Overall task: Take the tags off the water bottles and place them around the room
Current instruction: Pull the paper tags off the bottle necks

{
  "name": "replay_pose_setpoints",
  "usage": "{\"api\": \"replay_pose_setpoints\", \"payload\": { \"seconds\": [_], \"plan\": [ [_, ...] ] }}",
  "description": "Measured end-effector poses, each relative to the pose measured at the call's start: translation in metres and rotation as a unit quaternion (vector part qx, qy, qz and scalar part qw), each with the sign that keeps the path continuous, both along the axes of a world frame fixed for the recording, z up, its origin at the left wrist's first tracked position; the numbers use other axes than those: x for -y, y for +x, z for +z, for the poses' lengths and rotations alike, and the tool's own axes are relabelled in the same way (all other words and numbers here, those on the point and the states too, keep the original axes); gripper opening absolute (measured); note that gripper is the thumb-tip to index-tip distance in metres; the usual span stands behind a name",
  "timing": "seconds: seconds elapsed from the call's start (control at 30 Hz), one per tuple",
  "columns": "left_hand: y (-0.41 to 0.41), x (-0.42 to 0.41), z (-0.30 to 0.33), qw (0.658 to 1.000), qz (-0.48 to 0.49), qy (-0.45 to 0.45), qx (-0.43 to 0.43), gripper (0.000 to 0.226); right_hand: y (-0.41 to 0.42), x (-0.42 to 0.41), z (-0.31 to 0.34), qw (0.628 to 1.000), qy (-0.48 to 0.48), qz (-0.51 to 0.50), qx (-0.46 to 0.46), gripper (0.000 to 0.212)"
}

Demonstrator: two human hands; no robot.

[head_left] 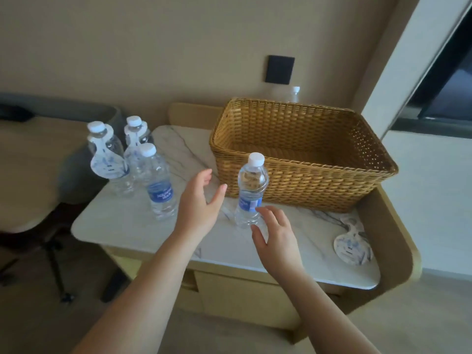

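**Both hands open around one untagged bottle on the marble table**

Marble-topped table (122,223) with a tan wood frame fills my view, beige wall behind it with a dark square plate (279,69) at about 12 o'clock. Big wicker basket (301,180) sits on the far right part of the table, and from this angle I see nothing inside it. One more bottle cap (295,90) pokes up behind the basket's back rim.

Nearest me, an untagged bottle (251,190) stands upright just in front of the basket. My left hand (198,203) is at its 9 o'clock, fingers spread wide, holding nothing, a gap between it and the bottle. My right hand (277,232) is at roughly 5 o'clock of the bottle, also open and empty; its fingertips look right at the bottle's base, can't tell if they actually touch.

Over at 10 o'clock there's a cluster: another bare bottle (159,185) in front, and two tagged bottles (108,154) behind it, paper tags hanging on their necks. Loose tags (352,247) lie flat at the table's near right corner, about 3 o'clock from my right hand.
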State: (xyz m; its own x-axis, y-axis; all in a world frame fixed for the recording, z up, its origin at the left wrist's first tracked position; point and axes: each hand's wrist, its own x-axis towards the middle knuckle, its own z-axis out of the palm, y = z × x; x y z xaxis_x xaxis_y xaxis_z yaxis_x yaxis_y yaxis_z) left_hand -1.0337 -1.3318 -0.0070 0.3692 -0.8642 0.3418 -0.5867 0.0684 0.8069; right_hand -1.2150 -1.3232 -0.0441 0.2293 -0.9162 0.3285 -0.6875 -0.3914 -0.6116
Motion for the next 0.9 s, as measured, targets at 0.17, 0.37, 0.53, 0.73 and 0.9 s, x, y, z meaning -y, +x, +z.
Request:
{"api": "replay_pose_setpoints", "payload": {
  "seconds": [0.17,0.37,0.53,0.73,0.9],
  "plan": [
    [0.079,-0.042,0.017,0.995,0.058,-0.072,0.025,0.038,0.087,-0.011,0.024,0.995,-0.034,0.083,0.043,0.035],
    [0.182,-0.056,0.021,0.987,0.12,-0.105,0.012,0.028,0.195,-0.027,0.039,0.985,-0.037,0.163,0.048,0.036],
    [0.268,-0.053,0.007,0.993,0.098,-0.059,0.013,0.035,0.28,-0.024,0.036,0.988,-0.014,0.144,0.059,0.038],
    [0.343,-0.025,-0.002,0.997,0.062,-0.041,-0.013,0.04,0.347,0.005,0.036,0.997,0.004,0.041,0.071,0.041],
    [0.371,0.007,0.002,0.999,-0.016,0.003,-0.043,0.046,0.377,0.023,0.035,0.997,0.018,-0.027,0.07,0.052]
  ]
}}
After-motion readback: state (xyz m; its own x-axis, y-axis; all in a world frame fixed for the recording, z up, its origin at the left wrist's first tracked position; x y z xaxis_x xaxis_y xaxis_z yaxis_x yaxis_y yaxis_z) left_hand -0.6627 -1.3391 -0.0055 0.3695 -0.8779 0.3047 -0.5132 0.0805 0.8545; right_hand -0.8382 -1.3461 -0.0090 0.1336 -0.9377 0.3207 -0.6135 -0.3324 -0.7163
